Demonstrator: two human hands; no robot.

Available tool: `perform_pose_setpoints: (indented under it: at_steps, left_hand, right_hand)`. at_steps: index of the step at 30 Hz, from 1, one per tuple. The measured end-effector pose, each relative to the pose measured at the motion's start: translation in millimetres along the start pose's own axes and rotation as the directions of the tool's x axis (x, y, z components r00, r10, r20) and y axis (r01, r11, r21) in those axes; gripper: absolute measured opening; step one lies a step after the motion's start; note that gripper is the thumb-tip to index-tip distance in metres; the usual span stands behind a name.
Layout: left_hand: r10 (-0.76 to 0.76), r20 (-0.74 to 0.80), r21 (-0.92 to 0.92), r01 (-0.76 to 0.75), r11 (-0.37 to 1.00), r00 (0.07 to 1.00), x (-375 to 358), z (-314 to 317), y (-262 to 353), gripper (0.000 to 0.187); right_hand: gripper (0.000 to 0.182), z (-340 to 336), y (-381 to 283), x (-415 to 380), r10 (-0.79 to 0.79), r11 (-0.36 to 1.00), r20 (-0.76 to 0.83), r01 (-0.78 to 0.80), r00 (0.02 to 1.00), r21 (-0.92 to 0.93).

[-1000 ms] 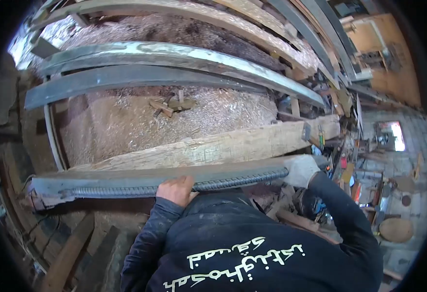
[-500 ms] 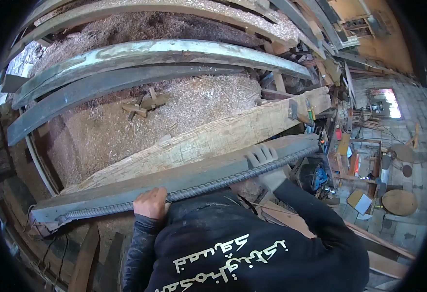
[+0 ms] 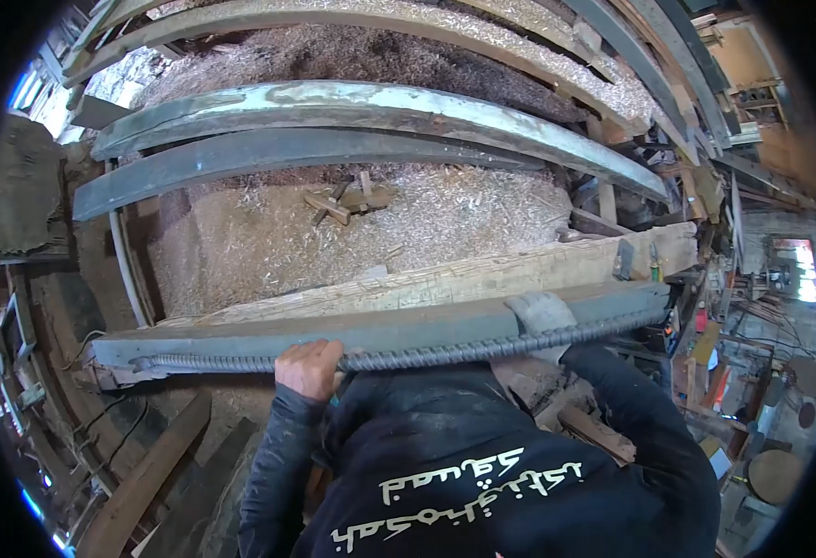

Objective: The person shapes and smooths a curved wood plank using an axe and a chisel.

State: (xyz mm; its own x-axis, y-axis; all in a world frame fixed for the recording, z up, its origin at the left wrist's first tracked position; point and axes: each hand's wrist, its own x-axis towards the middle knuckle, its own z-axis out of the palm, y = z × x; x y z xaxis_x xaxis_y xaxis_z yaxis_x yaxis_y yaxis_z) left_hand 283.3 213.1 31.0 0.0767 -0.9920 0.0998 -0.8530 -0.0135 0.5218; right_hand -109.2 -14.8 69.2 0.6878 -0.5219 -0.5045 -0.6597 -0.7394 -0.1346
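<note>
A long ribbed steel bar [image 3: 445,355] runs along the near side of a grey timber beam [image 3: 399,327]. My left hand [image 3: 306,369], bare, is closed around the bar left of its middle. Farther right, my right hand [image 3: 542,316] wears a pale glove and rests at the beam's top edge. The bar crosses in front of this hand near the wrist; its fingers extend beyond the bar over the wood, and the thumb is hidden. A paler rough-hewn beam [image 3: 482,279] lies just behind, with a hammer-like tool [image 3: 624,260] near its right end.
Wood shavings [image 3: 268,251] cover the ground beyond the beams, where a wooden hand plane-like tool [image 3: 347,200] lies. Curved timbers [image 3: 380,104] span the far side. Cluttered tools and boards lie at right, near a round wooden piece [image 3: 775,476]. Loose planks [image 3: 147,479] lie at lower left.
The view has turned, so the beam and bar look more level. My left hand still grips the bar; my right hand's fingers, spread before, now lie closer together on the beam.
</note>
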Motion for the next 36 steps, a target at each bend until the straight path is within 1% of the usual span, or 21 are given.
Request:
perform_pose_setpoints:
  at_steps: [4, 5, 7, 8, 9, 10, 12, 13, 14, 15, 16, 17, 18, 20, 21, 22, 26, 29, 31, 34, 36]
  left_hand:
    - [-0.039, 0.011, 0.074, 0.038, 0.997, 0.999, 22.7, 0.0, -24.0, 0.039]
    - [-0.063, 0.023, 0.101, 0.06, 0.993, 0.998, 25.5, -1.3, -27.0, 0.039]
    - [-0.078, -0.001, 0.05, 0.078, 0.996, 0.997, 32.1, 0.1, -27.8, 0.037]
    - [-0.065, -0.012, 0.036, 0.065, 0.997, 0.998, 31.7, 1.9, -29.6, 0.035]
    - [-0.06, -0.03, 0.029, 0.061, 0.998, 0.998, 28.9, 4.7, -31.3, 0.034]
    - [-0.066, -0.005, 0.031, 0.066, 0.997, 0.998, 25.1, 6.4, -33.7, 0.033]
    - [-0.057, -0.01, 0.017, 0.057, 0.998, 0.998, 17.8, 10.4, -34.3, 0.034]
    - [-0.031, -0.035, 0.001, 0.031, 1.0, 0.999, 18.2, 10.4, -34.0, 0.034]
    - [-0.026, -0.072, 0.023, 0.028, 0.999, 0.997, 17.9, 9.9, -31.6, 0.033]
    - [-0.004, -0.115, 0.04, 0.009, 0.999, 0.993, 18.1, 10.3, -29.8, 0.032]
    - [-0.017, -0.15, 0.072, 0.028, 0.997, 0.988, 19.1, 11.3, -30.0, 0.032]
    - [-0.026, -0.098, 0.046, 0.03, 0.998, 0.995, 19.7, 12.5, -30.7, 0.03]
    - [-0.031, -0.047, 0.013, 0.032, 0.999, 0.998, 18.3, 13.6, -31.9, 0.028]
    - [-0.044, -0.061, 0.025, 0.045, 0.999, 0.997, 14.4, 16.6, -28.7, 0.027]
    - [-0.051, -0.035, 0.018, 0.052, 0.999, 0.998, 14.8, 17.2, -29.0, 0.025]
    - [-0.066, -0.075, 0.013, 0.067, 0.998, 0.995, 14.6, 16.5, -30.0, 0.025]
    - [-0.056, -0.006, -0.078, 0.055, 0.995, 0.998, 1.7, 6.9, -18.3, 0.026]
    - [-0.086, 0.12, -0.093, 0.098, 0.991, 0.989, 2.5, -3.0, -6.7, 0.031]
    - [-0.102, 0.134, -0.065, 0.112, 0.992, 0.986, 11.0, -4.5, 6.0, 0.049]
    - [-0.12, 0.168, -0.107, 0.139, 0.984, 0.978, 18.7, -15.0, 9.2, 0.072]
    - [-0.136, 0.168, -0.1, 0.154, 0.983, 0.976, 18.1, -2.7, 7.3, 0.08]
  right_hand:
    - [0.067, -17.4, 13.6, 27.6, -0.028, 0.996, 0.03, 0.026, 0.999, 0.087]
    - [0.065, -11.6, 17.9, 24.0, -0.126, 0.99, -0.111, 0.133, 0.986, 0.053]
    - [0.066, -11.1, 19.8, 27.3, 0.137, 0.991, 0.388, -0.125, 0.911, -0.057]
    - [0.072, 14.2, 29.6, 15.2, -0.096, 0.986, -0.074, 0.084, 0.993, -0.142]
    - [0.076, 17.1, 28.3, 14.7, 0.105, 0.987, 0.19, -0.079, 0.976, -0.137]
    - [0.073, 20.1, 21.2, 16.4, 0.121, 0.992, 0.12, -0.115, 0.985, -0.059]
    - [0.058, -37.7, -27.5, 1.6, 0.155, 0.985, 0.37, -0.173, 0.916, 0.015]
    - [0.056, -55.5, -47.6, -14.3, -0.026, 0.999, 0.146, 0.022, 0.989, 0.026]
    - [0.056, -100.8, -86.3, -26.2, -0.294, 0.942, -0.092, 0.305, 0.951, 0.139]
    - [0.048, -128.2, -91.6, -27.6, -0.444, 0.88, 0.118, 0.407, 0.888, 0.245]
    - [0.046, -159.8, -110.7, -31.5, -0.483, 0.869, -0.106, 0.491, 0.869, 0.07]
    - [0.046, -191.3, -130.1, -35.1, -0.496, 0.866, -0.324, 0.484, 0.806, -0.124]
    - [0.05, -216.1, -157.0, -34.6, -0.413, 0.894, -0.411, 0.276, 0.813, -0.353]
    - [0.044, -188.0, -100.4, -18.2, -0.288, 0.934, -0.377, 0.171, 0.88, -0.315]
    - [0.05, -173.8, -58.0, -11.2, 0.118, 0.979, -0.024, -0.12, 0.993, -0.166]
    - [0.051, -175.8, -53.5, -13.4, 0.042, 0.995, 0.006, -0.041, 0.999, -0.087]
    - [0.051, -193.2, -82.2, -31.1, 0.182, 0.963, 0.235, -0.125, 0.955, -0.238]
    - [0.056, -159.9, -46.4, -33.9, 0.17, 0.931, 0.346, -0.036, 0.923, -0.362]
    - [0.047, -163.2, -64.9, -31.6, 0.217, 0.935, 0.139, -0.164, 0.966, -0.315]
    - [0.042, -203.5, -97.1, -16.3, 0.268, 0.96, 0.315, -0.224, 0.91, -0.168]
    - [0.039, -166.3, -37.9, -12.8, 0.101, 0.987, 0.34, -0.052, 0.935, -0.151]
